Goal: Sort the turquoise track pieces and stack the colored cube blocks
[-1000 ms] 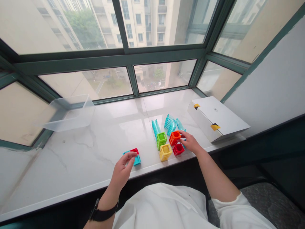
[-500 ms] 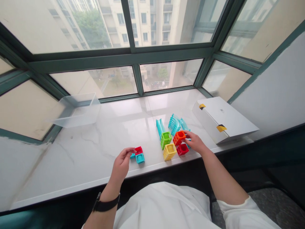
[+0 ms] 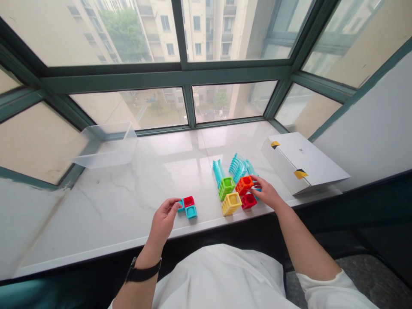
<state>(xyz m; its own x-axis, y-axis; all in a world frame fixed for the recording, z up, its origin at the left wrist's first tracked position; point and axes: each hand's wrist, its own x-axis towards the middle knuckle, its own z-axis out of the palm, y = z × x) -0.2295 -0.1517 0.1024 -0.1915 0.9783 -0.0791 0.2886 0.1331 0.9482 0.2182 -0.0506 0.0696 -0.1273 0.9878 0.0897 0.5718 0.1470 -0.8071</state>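
Observation:
My left hand (image 3: 165, 219) is closed, with thumb and fingers pinched at the left edge of a small blue block (image 3: 181, 204). That block sits against a red block (image 3: 189, 201), and a second blue block (image 3: 191, 211) stands in front of the red one. My right hand (image 3: 266, 192) has its fingers closed on the right side of an orange block stack (image 3: 244, 184). Close around it are a darker red block (image 3: 249, 201), a yellow stack (image 3: 231, 203) and a green stack (image 3: 226, 188). The undersides of the stacks are hidden.
Behind the stacks lie clear blue track pieces: a straight one (image 3: 218, 171) and a curved one (image 3: 238, 166). A white box (image 3: 305, 161) stands at the right. A clear plastic bin (image 3: 109, 160) is at the back left of the marble sill (image 3: 135, 223), beneath the windows.
My left fingers have come off the red block's edge onto the blue block beside it. My right hand stays at the orange stack. The view has shifted slightly.

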